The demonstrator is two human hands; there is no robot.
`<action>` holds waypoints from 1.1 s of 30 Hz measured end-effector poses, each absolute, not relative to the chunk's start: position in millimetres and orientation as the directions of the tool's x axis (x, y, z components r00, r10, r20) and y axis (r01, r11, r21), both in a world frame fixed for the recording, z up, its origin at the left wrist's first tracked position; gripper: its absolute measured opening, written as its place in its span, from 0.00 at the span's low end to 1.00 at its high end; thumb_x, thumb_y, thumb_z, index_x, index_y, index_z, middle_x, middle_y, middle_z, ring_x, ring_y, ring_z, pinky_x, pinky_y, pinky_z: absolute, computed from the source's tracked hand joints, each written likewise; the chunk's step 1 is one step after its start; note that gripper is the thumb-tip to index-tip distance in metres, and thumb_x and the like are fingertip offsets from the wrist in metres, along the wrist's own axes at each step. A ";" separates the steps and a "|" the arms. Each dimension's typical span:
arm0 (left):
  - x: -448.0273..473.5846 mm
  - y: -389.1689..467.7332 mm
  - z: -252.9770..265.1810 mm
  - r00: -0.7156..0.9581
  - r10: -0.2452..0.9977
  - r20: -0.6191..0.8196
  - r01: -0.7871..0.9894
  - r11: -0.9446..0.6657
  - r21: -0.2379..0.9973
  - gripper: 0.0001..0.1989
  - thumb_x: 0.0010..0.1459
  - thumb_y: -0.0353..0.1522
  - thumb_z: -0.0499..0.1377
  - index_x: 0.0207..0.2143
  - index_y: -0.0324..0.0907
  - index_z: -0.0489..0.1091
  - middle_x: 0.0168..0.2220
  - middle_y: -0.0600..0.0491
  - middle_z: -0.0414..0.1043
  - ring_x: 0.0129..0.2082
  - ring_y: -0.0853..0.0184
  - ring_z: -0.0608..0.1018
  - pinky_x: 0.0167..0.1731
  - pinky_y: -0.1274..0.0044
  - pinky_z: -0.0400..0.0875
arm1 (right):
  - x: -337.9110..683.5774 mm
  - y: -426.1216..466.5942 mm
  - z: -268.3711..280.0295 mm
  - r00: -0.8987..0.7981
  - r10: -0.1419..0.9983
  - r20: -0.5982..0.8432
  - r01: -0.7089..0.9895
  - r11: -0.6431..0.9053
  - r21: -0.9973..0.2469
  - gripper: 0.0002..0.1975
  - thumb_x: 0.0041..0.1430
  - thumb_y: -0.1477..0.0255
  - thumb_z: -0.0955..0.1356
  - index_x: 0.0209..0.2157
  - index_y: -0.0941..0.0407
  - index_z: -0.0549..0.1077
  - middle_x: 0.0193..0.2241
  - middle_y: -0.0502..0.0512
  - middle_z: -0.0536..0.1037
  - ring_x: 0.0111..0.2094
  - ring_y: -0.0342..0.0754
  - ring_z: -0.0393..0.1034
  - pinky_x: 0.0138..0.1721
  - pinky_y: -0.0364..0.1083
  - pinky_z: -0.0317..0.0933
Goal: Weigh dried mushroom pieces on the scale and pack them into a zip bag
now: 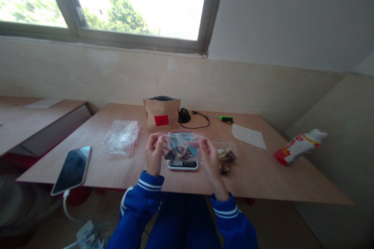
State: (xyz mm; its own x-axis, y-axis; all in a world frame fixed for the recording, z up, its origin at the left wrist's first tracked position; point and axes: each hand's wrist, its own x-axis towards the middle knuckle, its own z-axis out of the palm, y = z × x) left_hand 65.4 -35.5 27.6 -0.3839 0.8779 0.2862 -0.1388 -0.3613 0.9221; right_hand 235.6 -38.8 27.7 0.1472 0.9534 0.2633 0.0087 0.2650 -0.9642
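Between both hands a clear zip bag [178, 148] is stretched by its upper corners, with dark and brown dried pieces inside. My left hand [154, 153] pinches its left corner, and my right hand [209, 159] pinches the right one. Below and behind the bag sits a small white digital scale [183, 166], partly hidden; its dark button panel faces me. Just right of my right hand lies another clear bag holding brown dried pieces [226, 154]. A loose brown piece [224, 169] rests on the table in front of that bag.
A brown paper pouch [162, 114] stands open at the back beside a black round device with a cable [184, 116]. Empty zip bags [121, 138] and a phone [72, 169] lie left. Screwdrivers [226, 119], white paper [249, 135] and a bottle [300, 147] are right.
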 end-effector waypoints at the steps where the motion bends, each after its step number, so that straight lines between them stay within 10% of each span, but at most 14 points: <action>1: 65.2 -35.0 28.6 -0.374 0.882 0.288 -0.135 -0.358 0.924 0.13 0.55 0.42 0.58 0.33 0.41 0.65 0.26 0.57 0.70 0.17 0.75 0.72 0.13 0.85 0.60 | 235.9 -37.2 27.8 0.147 0.954 0.261 -0.001 0.264 -0.964 0.18 0.58 0.54 0.64 0.36 0.55 0.71 0.33 0.57 0.81 0.35 0.53 0.76 0.42 0.50 0.68; 26: 67.8 -41.5 33.2 -0.363 0.843 0.398 0.013 -0.422 0.907 0.11 0.58 0.39 0.57 0.29 0.40 0.68 0.26 0.55 0.72 0.30 0.69 0.76 0.32 0.79 0.70 | 249.9 -33.6 22.8 0.335 0.832 0.442 0.123 0.426 -0.896 0.14 0.61 0.61 0.63 0.31 0.56 0.72 0.27 0.53 0.79 0.32 0.48 0.74 0.40 0.48 0.66; 33: 67.0 -39.7 29.8 -0.230 0.879 0.418 0.122 -0.400 0.908 0.10 0.58 0.39 0.57 0.33 0.41 0.69 0.28 0.54 0.73 0.30 0.69 0.76 0.30 0.78 0.70 | 248.2 -33.6 25.5 0.122 0.784 0.609 0.458 0.500 -0.736 0.19 0.59 0.66 0.66 0.51 0.55 0.67 0.52 0.60 0.72 0.54 0.52 0.64 0.55 0.54 0.56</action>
